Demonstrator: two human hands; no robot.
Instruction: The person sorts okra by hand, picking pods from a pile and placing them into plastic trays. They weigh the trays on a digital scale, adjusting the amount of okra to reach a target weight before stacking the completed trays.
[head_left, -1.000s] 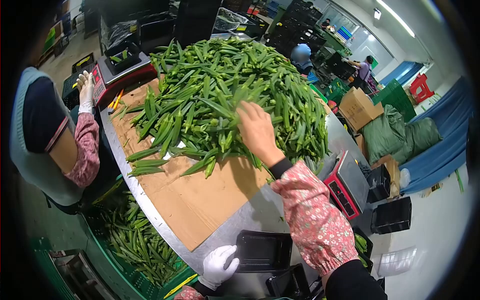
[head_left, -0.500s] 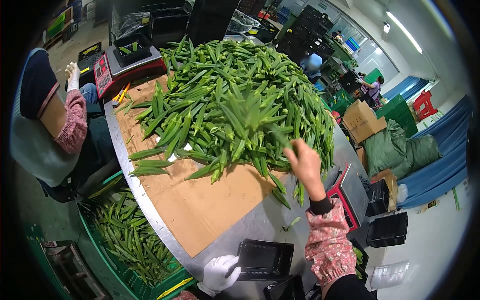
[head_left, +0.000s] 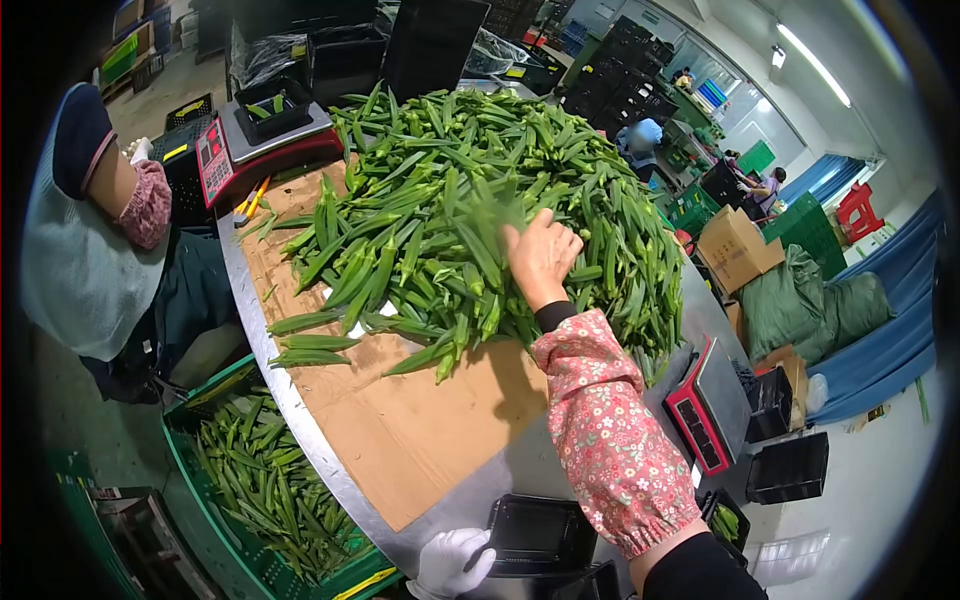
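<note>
A large heap of green okra (head_left: 430, 220) covers much of the metal table. My bare right hand (head_left: 545, 255), below a floral sleeve, is on the near middle of the heap. Its fingers curl down over the pods, and their tips are partly hidden. At the table's near edge my left hand (head_left: 450, 562), in a white glove, grips the left rim of a black plastic tray (head_left: 540, 535). That tray's inside shows no pods. Several loose pods (head_left: 312, 350) rest on brown cardboard (head_left: 420, 440) beside the heap.
Red scales stand at the back left (head_left: 265, 150) and right (head_left: 705, 400). Below the table's left edge is a green crate (head_left: 215, 490) of okra. A co-worker (head_left: 110, 230) is at the left. More black trays (head_left: 790, 468) lie at the right.
My right hand has moved up and left from the heap's near right edge onto its middle. My left hand still holds the tray, which sits slightly lower in view.
</note>
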